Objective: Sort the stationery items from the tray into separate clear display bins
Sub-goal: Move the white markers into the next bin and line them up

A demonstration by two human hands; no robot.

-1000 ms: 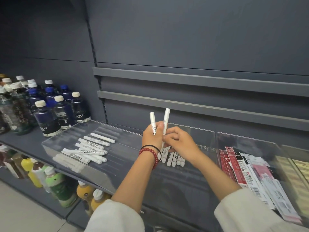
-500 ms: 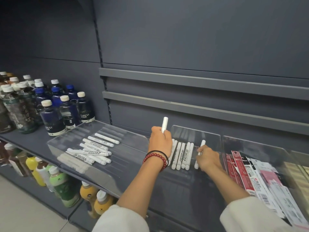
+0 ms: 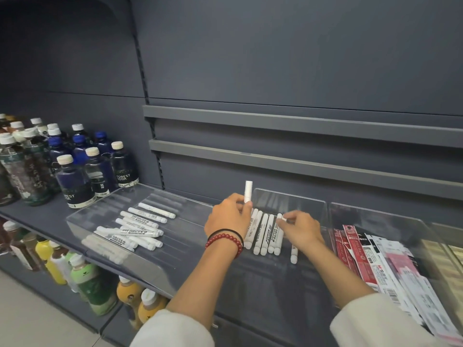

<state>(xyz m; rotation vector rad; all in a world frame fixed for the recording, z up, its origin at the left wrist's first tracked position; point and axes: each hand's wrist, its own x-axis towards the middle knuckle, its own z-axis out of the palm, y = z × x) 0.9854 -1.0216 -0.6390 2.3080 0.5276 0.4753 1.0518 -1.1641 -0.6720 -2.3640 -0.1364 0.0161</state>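
Head view, and both hands are in over the middle clear bin (image 3: 290, 196) on the grey shelf (image 3: 32, 209). The left hand (image 3: 229, 216), with a red bead bracelet (image 3: 224, 240) and a black band at the wrist, has its fingers curled tight around one white marker (image 3: 248, 191), held upright so the top end stands well clear above the knuckles. The right hand (image 3: 299, 227) is down low in the bin, thumb and forefinger pinched on the far end of another white marker (image 3: 278, 234), which lies at the right edge of a neat row of markers (image 3: 260, 231) on the bin floor. One more marker (image 3: 294, 256) pokes out from under the right wrist, just beside the row; whether it touches the hand is hard to say, since the wrist covers most of it.

Over at the left end of the shelf sits the clear tray (image 3: 82, 219), and there's a loose heap of white markers (image 3: 135, 229) in it, lying crosswise over one another. At the right end, another clear bin (image 3: 388, 216) holds red and white packets (image 3: 370, 256), stacked leaning along its length. Bottles (image 3: 75, 176) with white and blue caps stand at the far left corner of the shelf, behind the tray. White sleeves (image 3: 172, 330) show at the bottom edge.
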